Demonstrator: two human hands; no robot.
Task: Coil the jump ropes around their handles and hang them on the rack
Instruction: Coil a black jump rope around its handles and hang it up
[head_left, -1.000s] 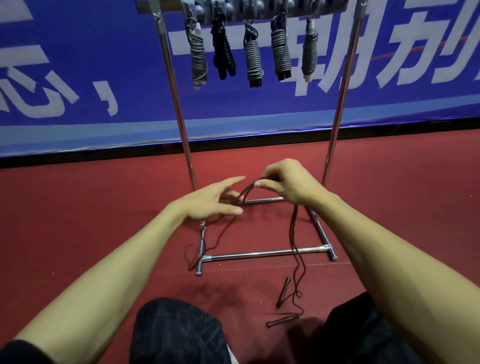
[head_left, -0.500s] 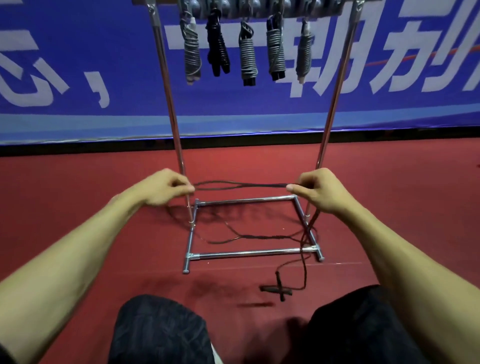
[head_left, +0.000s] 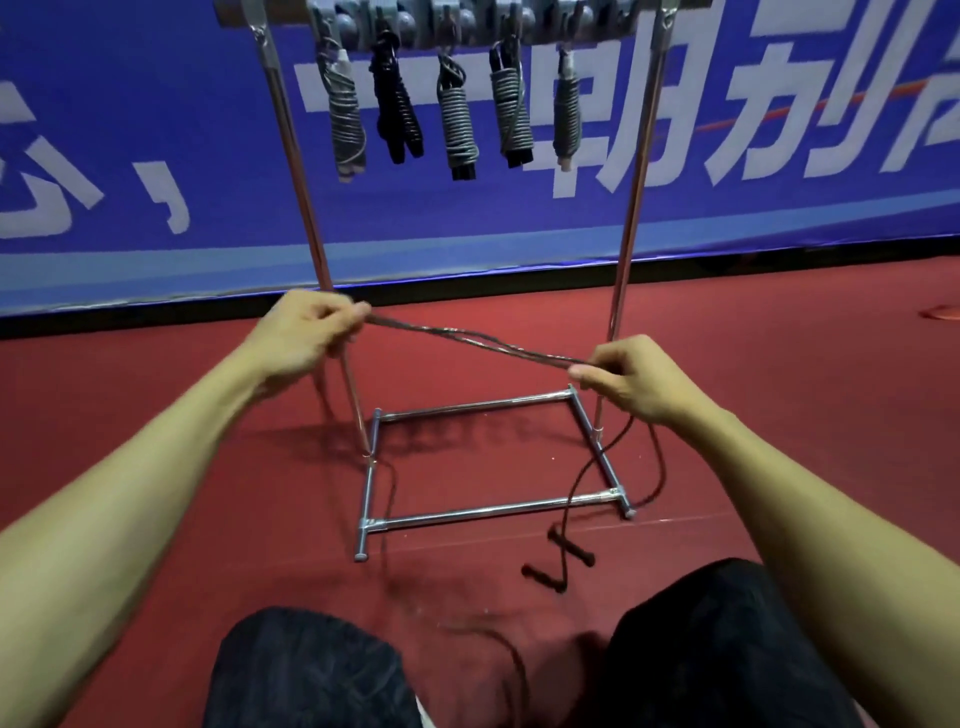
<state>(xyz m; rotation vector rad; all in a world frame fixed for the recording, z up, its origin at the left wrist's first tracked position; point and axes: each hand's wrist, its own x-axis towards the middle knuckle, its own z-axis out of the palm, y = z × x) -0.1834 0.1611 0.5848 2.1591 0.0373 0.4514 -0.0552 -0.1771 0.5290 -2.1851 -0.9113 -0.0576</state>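
A dark jump rope (head_left: 467, 338) is stretched taut in doubled strands between my hands, in front of the metal rack (head_left: 631, 208). My left hand (head_left: 306, 338) pinches one end of the span, raised higher. My right hand (head_left: 628, 376) pinches the other end, lower. From my right hand the rope drops to the floor, where its two black handles (head_left: 558, 564) lie crossed beside the rack's base. A loose part of rope trails near my knees. Several coiled jump ropes (head_left: 457, 119) hang from hooks on the rack's top bar.
The rack's chrome base frame (head_left: 493, 512) sits on the red floor directly ahead. A blue banner (head_left: 779, 130) with white characters runs along the wall behind. My knees in dark trousers (head_left: 311, 670) fill the bottom of the view.
My hands went from close together to wide apart, pulling the rope taut. My left hand has since risen. The handles on the floor slid toward the rack's base.
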